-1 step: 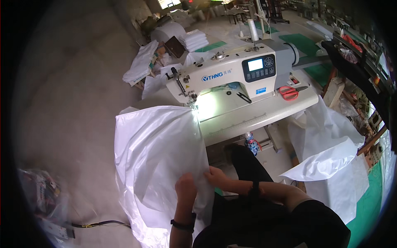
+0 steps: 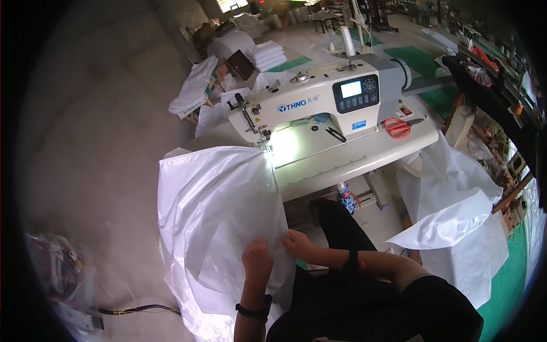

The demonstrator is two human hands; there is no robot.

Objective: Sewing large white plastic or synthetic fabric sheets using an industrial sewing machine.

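Note:
A large, glossy white plastic sheet [image 2: 213, 199] hangs from under the needle area of a white sewing machine [image 2: 296, 97] and drapes down the left of the table toward me. My left hand [image 2: 257, 257] is closed in a fist on the sheet's lower part, near its right edge. Just to the right, my right hand [image 2: 298, 246] pinches that edge, fingertips partly hidden by the fold. Between my hands and the needle the edge runs fairly straight. The machine's lamp lights the spot where the sheet's upper corner meets the needle.
On the machine table lie red-handled scissors [image 2: 397, 128] and small black thread snips [image 2: 336, 134]. More white sheeting [image 2: 450, 222] hangs at the right. Stacked white sheets [image 2: 268, 56] stand behind the machine. A dark cable [image 2: 139, 308] crosses the floor at the lower left.

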